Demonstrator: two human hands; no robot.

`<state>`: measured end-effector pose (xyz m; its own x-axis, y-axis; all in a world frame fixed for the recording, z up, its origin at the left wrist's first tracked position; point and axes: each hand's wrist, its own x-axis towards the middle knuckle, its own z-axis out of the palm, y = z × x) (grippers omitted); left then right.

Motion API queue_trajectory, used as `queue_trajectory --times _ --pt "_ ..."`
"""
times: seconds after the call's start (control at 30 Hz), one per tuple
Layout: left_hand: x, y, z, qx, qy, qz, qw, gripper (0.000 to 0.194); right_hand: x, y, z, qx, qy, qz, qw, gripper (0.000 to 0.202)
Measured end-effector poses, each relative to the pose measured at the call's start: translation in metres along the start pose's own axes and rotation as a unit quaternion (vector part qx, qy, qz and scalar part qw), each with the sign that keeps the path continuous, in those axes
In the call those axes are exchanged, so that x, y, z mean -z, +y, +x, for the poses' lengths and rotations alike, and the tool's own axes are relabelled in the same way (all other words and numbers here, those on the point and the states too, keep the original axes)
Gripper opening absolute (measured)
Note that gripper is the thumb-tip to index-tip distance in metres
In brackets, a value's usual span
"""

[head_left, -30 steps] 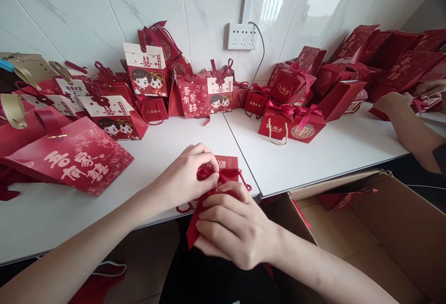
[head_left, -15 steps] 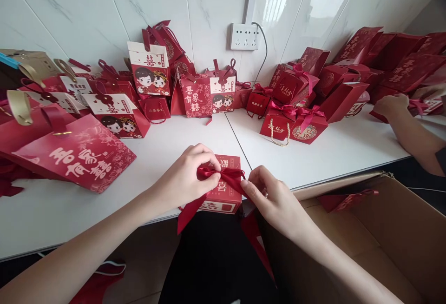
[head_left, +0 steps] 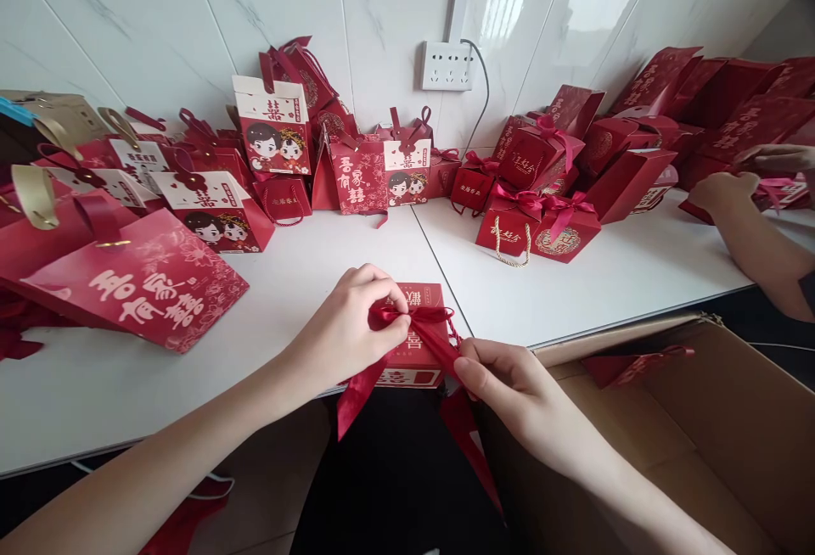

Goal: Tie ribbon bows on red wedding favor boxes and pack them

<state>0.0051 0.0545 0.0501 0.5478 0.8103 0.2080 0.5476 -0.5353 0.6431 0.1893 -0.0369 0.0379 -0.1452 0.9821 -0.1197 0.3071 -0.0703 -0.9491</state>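
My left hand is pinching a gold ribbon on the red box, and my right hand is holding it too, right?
Not quite: the head view shows a red ribbon, not a gold one. Your left hand and right hand do both hold it.

The left hand (head_left: 347, 322) is partly hiding the box (head_left: 407, 356); the carton (head_left: 744, 402) right of the box is being cut off.

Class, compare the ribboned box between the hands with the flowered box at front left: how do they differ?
The left hand and right hand hold the ribbon on the ribboned box; no hand touches the flowered box. The ribboned box carries a ribbon across its top, the flowered box a strap loop. Both are red with pale characters.
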Motion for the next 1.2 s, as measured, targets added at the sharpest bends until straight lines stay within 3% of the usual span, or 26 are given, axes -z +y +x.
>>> queue_trajectory --times 0.43,0.5,0.57,0.67,0.83,1.0,1.2 --pt "0.001 -0.001 -0.001 0.032 0.008 -0.033 0.999 0.008 0.013 0.007 -0.01 -0.041 -0.051 -0.064 0.996 0.041" --pt "0.004 -0.003 -0.002 0.051 0.026 -0.069 0.996 0.019 0.019 0.008 -0.003 -0.037 -0.026 -0.069 0.997 0.047" --pt "0.009 -0.008 -0.003 0.076 0.055 -0.104 0.99 0.027 0.024 0.011 0.009 -0.03 0.039 -0.073 0.996 0.052" --pt "0.015 -0.017 -0.006 0.108 0.069 -0.106 0.986 0.027 0.027 0.014 0.028 -0.031 0.099 -0.065 0.992 0.054" --pt "0.015 -0.021 -0.007 0.127 0.001 -0.084 0.988 0.029 0.015 0.007 0.048 -0.033 0.073 -0.038 0.996 0.056" --pt "0.01 -0.016 -0.003 0.117 0.009 -0.096 0.988 0.031 0.007 -0.003 0.052 -0.003 0.059 -0.04 0.997 0.045" --pt "0.009 -0.018 -0.009 0.087 0.029 -0.124 0.988 0.024 0.01 0.004 0.045 0.047 0.047 0.014 0.998 0.034"
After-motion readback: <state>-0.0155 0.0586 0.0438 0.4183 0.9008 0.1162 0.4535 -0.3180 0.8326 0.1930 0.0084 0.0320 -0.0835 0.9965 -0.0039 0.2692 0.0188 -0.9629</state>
